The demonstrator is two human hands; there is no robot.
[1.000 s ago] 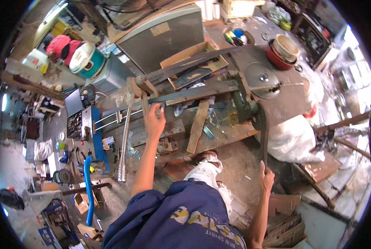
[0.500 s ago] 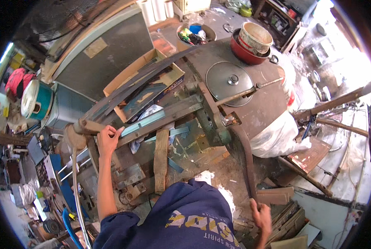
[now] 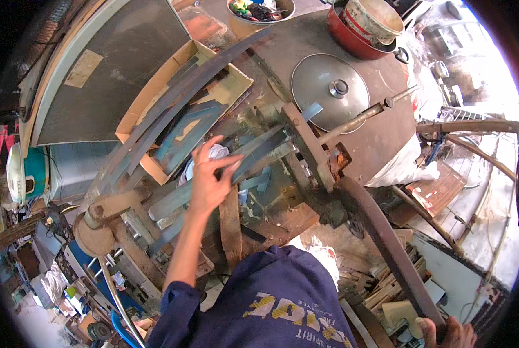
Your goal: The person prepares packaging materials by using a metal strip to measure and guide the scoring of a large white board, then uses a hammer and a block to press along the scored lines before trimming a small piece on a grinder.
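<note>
My left hand [image 3: 210, 177] hovers over the bed of a hand-lever cutting machine [image 3: 306, 145], its fingers spread and slightly blurred. Beneath and beside it run long grey-blue metal bars [image 3: 175, 203], partly hidden by the hand. A short pale-blue strip end [image 3: 312, 111] pokes out on the far side of the machine's upright plate. At the lower right my right hand [image 3: 448, 333] wraps round the end of the long brown metal lever [image 3: 387, 246]. The picture's bottom edge cuts off part of that hand.
A cardboard box [image 3: 133, 119] of flat offcuts stands behind the bed. Long dark strips [image 3: 201, 78] lie across it. A glass pan lid [image 3: 306, 87] and a red pot [image 3: 352, 37] rest on the brown tabletop [image 3: 381, 136]. Wooden pieces [image 3: 390, 278] are stacked below the lever.
My left hand has left the strip's near end, moved right and spread its fingers. My right hand has swung the lever outward to the right. The strip end now shows past the upright plate.
</note>
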